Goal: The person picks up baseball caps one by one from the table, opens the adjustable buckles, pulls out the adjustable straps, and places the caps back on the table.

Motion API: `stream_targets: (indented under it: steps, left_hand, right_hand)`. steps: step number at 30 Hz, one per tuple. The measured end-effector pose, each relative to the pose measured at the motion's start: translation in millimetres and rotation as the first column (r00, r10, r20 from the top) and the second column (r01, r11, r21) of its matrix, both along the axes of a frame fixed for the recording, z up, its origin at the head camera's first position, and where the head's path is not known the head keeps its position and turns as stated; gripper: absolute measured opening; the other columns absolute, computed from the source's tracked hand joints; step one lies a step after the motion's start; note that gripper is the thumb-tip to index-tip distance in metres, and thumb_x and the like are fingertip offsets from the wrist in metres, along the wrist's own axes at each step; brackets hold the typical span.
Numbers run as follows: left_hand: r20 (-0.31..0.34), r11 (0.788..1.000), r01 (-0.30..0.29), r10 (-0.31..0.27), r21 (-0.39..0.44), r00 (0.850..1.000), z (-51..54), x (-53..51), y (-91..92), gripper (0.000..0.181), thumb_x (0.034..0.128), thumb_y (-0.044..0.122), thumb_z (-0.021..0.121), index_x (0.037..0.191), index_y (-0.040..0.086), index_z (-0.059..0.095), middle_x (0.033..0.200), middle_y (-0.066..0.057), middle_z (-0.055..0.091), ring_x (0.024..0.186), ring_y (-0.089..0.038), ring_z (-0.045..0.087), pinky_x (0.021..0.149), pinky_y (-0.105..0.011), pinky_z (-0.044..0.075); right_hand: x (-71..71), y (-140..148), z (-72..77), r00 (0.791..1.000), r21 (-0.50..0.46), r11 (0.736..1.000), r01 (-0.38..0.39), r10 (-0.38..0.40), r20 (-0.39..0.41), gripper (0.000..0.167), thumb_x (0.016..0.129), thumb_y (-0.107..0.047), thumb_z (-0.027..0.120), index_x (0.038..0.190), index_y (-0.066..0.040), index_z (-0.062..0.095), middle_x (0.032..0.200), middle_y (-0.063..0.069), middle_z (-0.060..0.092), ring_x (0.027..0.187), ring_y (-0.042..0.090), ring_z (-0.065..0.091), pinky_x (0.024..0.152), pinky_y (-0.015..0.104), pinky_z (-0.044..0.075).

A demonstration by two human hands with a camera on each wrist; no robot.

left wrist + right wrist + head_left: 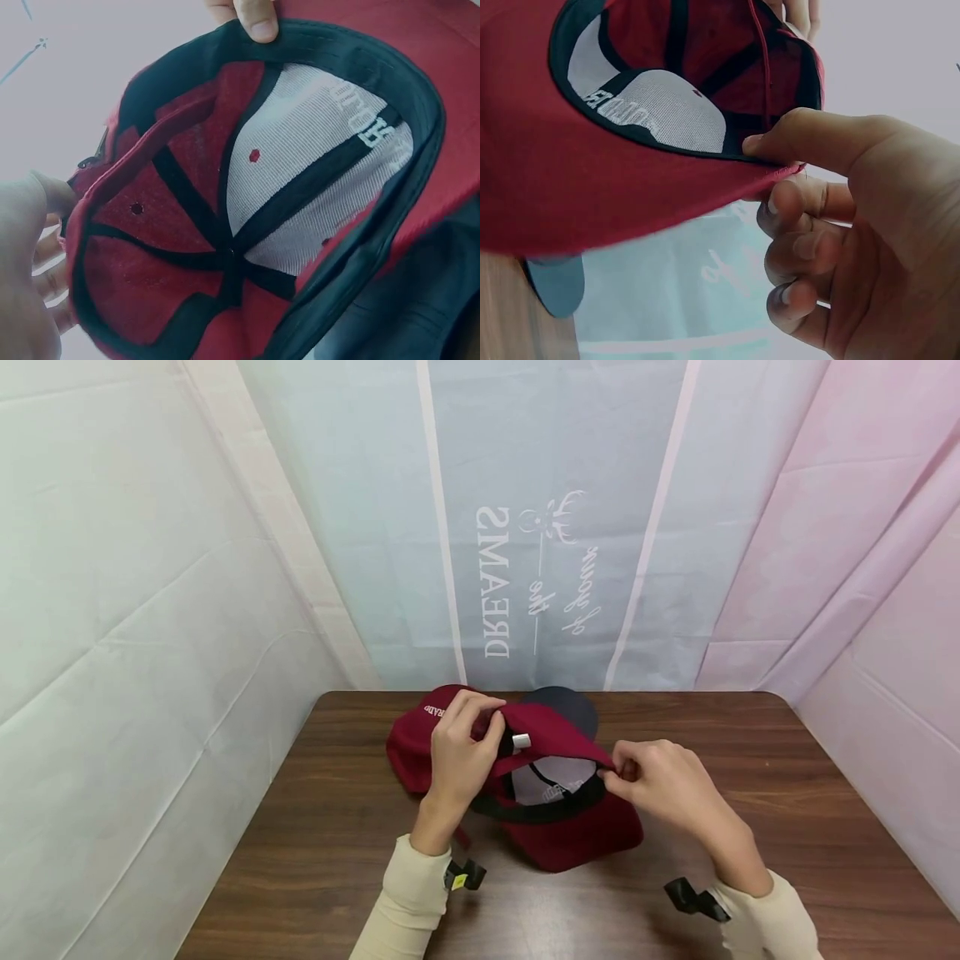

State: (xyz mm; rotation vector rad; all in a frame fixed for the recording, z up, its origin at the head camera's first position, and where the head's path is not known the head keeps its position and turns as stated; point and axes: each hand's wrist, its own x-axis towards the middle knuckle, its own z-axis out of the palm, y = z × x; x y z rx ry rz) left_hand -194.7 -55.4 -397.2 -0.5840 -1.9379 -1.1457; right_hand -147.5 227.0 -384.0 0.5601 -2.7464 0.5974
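Observation:
A dark red baseball cap [558,731] is held between the two hands, its inside facing up toward the head. Its black sweatband and white mesh front lining show in both wrist views. My left hand [461,747] grips the cap's back edge near the strap, beside a small white tag [521,741]. On the opposite side, my right hand [667,781] pinches the rim where the brim [615,187] meets the crown, thumb inside. In the right wrist view its other fingers are curled below the brim.
Behind the left hand lies another dark red cap [412,747] with white lettering. A dark grey-blue cap [566,697] sits at the back, partly covered by the held cap. All are on a brown wooden table [300,877], with fabric curtains [375,485] around it.

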Motion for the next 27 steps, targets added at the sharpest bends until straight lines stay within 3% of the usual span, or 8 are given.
stream_targets:
  steps: [8,15,21,27]
  left_hand:
    - [0.03,1.0,0.021,-0.02,-0.007,0.999,-3.2,-2.2,5.6,0.013,0.0959,0.003,0.07,0.102,0.01,0.079,0.097,-0.004,0.071,0.075,-0.016,0.063,0.064,-0.031,0.055]
    - [0.047,0.998,0.055,-0.054,-0.013,0.997,-1.1,-4.0,13.8,0.012,0.0963,0.004,0.072,0.104,0.009,0.079,0.098,-0.005,0.07,0.075,-0.018,0.064,0.063,-0.032,0.058]
    - [0.046,0.997,0.073,-0.072,-0.028,0.996,0.1,-5.6,21.2,0.012,0.096,0.003,0.072,0.103,0.01,0.078,0.097,-0.004,0.07,0.073,-0.017,0.062,0.064,-0.023,0.054]
    - [0.032,0.994,0.098,-0.097,-0.052,0.995,3.8,-8.1,30.8,0.012,0.0972,0.004,0.071,0.104,0.011,0.078,0.095,-0.003,0.069,0.072,-0.015,0.061,0.065,-0.02,0.053]
  right_hand:
    - [-4.9,13.8,4.8,0.999,-0.003,0.999,0.051,-0.051,0.02,0.023,0.086,-0.021,0.081,0.074,-0.029,0.063,0.064,-0.018,0.056,0.059,0.0,0.046,0.057,0.027,0.038]
    - [-8.7,23.1,7.0,0.996,-0.011,0.996,0.085,-0.085,-0.009,0.023,0.087,-0.022,0.082,0.075,-0.028,0.064,0.065,-0.016,0.055,0.06,0.003,0.046,0.057,0.029,0.036]
    - [-11.7,30.7,6.5,0.99,-0.018,0.993,0.116,-0.117,-0.081,0.022,0.086,-0.019,0.083,0.076,-0.025,0.064,0.064,-0.014,0.055,0.058,0.004,0.044,0.054,0.028,0.035]
    - [-15.2,38.0,4.3,0.969,-0.052,0.985,0.166,-0.172,-0.178,0.021,0.082,-0.013,0.081,0.075,-0.022,0.064,0.062,-0.011,0.05,0.056,0.007,0.041,0.051,0.029,0.031]
